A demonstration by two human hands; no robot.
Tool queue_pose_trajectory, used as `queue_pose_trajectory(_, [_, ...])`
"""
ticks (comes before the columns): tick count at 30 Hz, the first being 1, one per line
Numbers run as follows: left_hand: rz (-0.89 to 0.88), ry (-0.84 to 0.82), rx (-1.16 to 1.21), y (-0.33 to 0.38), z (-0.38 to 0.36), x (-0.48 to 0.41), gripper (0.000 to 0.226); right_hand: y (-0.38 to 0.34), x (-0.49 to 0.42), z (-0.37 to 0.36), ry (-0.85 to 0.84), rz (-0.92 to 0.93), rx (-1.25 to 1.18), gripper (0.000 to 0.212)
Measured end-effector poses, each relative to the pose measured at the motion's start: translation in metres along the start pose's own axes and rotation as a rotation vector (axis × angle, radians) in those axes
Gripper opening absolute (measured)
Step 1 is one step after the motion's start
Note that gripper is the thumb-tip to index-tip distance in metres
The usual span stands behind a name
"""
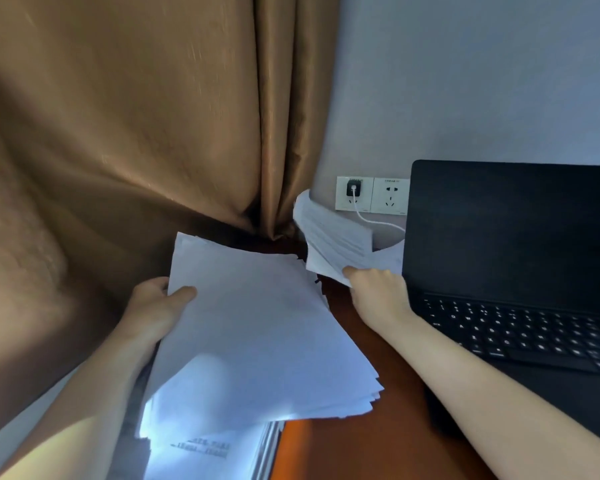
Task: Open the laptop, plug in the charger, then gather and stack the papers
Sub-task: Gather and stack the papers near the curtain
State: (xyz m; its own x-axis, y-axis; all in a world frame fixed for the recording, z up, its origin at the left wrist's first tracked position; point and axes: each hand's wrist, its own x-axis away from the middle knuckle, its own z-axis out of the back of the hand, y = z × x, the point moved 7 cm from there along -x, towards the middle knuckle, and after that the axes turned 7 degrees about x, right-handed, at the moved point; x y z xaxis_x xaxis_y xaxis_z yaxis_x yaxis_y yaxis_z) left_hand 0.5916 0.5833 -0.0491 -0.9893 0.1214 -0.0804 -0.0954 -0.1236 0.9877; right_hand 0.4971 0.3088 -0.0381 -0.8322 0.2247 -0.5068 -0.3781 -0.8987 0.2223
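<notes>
My left hand [155, 306] grips the left edge of a thick stack of white papers [257, 334], thumb on top, holding it tilted above the brown desk [378, 427]. My right hand [378, 287] pinches a few printed sheets [333, 240] that curl upward near the wall. The black laptop [513, 237] stands open on the right, screen dark, keyboard visible. A black charger plug [354, 188] sits in the left wall socket, and its white cable [378, 221] runs toward the laptop.
A brown curtain [136, 133] hangs along the left and reaches the desk's back corner. A second, unused socket [390, 195] is beside the plug. More printed paper [205, 448] lies below the stack at the desk's left edge.
</notes>
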Motion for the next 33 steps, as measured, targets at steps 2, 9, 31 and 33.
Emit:
queue_pose_trajectory(2, [0.006,-0.017,-0.007,0.000,0.003,0.000,0.014,-0.023,0.008,0.015,0.086,0.092,0.023,0.027])
queue_pose_trajectory(9, [0.119,-0.010,-0.079,-0.012,0.013,-0.009,0.031,-0.074,0.036,0.054,0.162,0.444,-0.183,0.018])
queue_pose_trajectory(31, [0.002,-0.102,-0.189,-0.015,0.000,-0.014,0.021,-0.024,0.029,-0.018,-0.464,-0.406,-1.297,0.043])
queue_pose_trajectory(33, [0.024,-0.112,-0.178,-0.014,-0.001,-0.012,0.030,-0.023,0.031,-0.018,-0.453,-0.455,-1.318,0.049])
